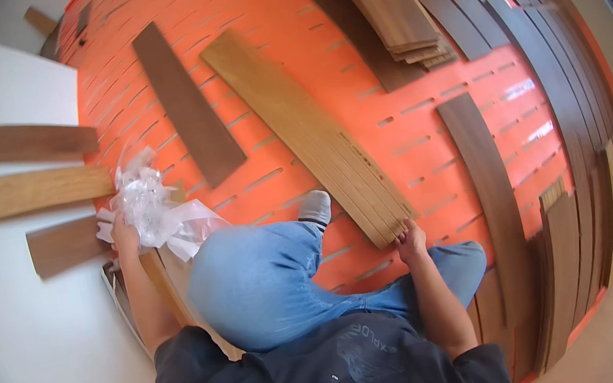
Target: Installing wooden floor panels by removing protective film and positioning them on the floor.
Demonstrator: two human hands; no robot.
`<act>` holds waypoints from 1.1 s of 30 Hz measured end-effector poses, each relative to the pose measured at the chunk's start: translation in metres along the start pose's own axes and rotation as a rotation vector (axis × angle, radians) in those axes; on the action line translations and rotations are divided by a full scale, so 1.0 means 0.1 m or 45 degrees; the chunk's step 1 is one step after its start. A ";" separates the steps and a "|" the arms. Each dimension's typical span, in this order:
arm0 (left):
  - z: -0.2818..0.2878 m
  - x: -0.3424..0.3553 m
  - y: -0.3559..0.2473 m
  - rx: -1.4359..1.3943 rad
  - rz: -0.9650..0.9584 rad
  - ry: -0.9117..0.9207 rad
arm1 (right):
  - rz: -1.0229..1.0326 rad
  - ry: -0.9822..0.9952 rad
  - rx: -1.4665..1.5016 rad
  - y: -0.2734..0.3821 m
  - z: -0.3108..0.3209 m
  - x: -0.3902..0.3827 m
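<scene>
"Starting at the left, what do the hands have, and where is the plank?"

"From my remote seat, I see the left hand (pixel 125 236) at lower left, closed on a bunch of crumpled clear plastic (pixel 145 196) that hides some of its fingers. Well to the right, the light-brown plank (pixel 298 133) lies slantwise, its far end at upper middle and its grooved near end coming down to the right hand (pixel 411 242). That hand has thumb and fingers pinched on the plank's near right corner, above the bent right leg (pixel 456 264)."

"And the edges, and room to move?"

"At far left, I have three loose boards (pixel 26 195) on a white surface (pixel 67 338), pointing toward the orange underlay (pixel 412 128). Next, a dark-brown board (pixel 186 102) lies left of the plank, with a strip of underlay between them. A socked foot (pixel 314 208) is just left of the plank's near half; I can't tell if they touch. To the right, a broader stretch of underlay shows before a long brown board (pixel 480 158). Above that is a board stack (pixel 382 6), and farthest right, rows of flooring (pixel 561 66) lie side by side along the underlay's edge."
</scene>
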State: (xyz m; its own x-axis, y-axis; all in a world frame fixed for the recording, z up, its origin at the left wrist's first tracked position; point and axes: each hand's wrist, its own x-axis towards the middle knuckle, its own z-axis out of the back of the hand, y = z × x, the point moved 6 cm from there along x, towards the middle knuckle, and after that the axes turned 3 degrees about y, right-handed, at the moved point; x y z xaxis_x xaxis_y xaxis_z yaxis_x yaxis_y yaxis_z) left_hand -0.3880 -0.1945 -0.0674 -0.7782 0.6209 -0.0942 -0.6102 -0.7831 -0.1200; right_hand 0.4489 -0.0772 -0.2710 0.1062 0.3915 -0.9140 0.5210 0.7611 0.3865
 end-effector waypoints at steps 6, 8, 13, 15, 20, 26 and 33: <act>0.91 -0.42 -0.63 0.666 -0.107 -0.467 | 0.245 0.233 -0.005 0.32 -0.34 -0.50; 1.09 -0.33 -0.80 0.666 -0.152 -0.511 | 0.319 0.628 0.178 0.47 -0.59 -0.78; 1.17 -0.09 -1.25 0.328 -0.044 -0.344 | 0.764 0.640 0.042 0.90 -0.65 -1.21; 0.93 -0.02 -0.89 0.203 -0.003 -0.264 | 0.911 0.682 -0.073 1.03 -0.71 -1.44; 0.94 -0.47 -1.31 0.505 0.005 -0.112 | 1.516 0.696 -0.551 1.37 -0.97 -2.17; -0.05 -0.64 -2.42 -1.018 -0.280 0.321 | 1.733 0.423 -1.123 1.45 -1.07 -2.51; -1.00 -1.05 -4.05 -2.102 0.113 1.363 | 2.469 0.475 -1.813 1.17 -1.16 -2.82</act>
State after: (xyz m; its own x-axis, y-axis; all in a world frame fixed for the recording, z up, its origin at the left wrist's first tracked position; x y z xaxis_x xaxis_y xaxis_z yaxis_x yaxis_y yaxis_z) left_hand -0.0440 0.0610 -0.1074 -0.0145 0.8470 -0.5314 0.6208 -0.4090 -0.6688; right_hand 0.3812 -0.0389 0.0463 -0.6080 0.6876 0.3969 -0.5862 -0.7260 0.3597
